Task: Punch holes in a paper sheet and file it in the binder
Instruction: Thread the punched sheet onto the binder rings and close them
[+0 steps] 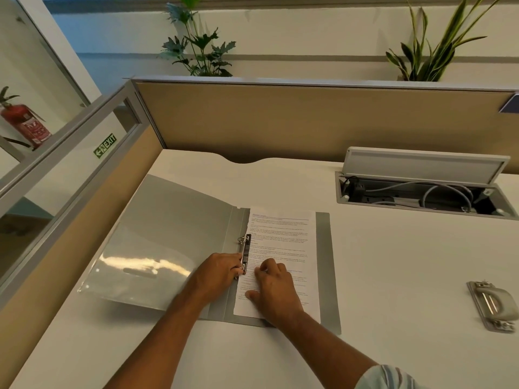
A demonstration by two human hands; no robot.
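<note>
The grey binder [168,234] lies open on the white table [393,262], with the paper sheet [283,237] on its right half beside the ring mechanism [245,248]. The left hand [219,269] curls its fingers round the near ring. The right hand [273,287] rests on the sheet with its fingers bent; whether they pinch its edge cannot be told. The hole punch [493,304] sits well apart, near right.

cable tray [338,189] in desk [393,262]; leafy plant [196,46], spiky plant [432,51] behind partition [309,119]; fire extinguisher [24,124] left.

Office cubicle — partition panel [309,119], desk [393,276] cable tray [421,192], exit sign [105,145].
</note>
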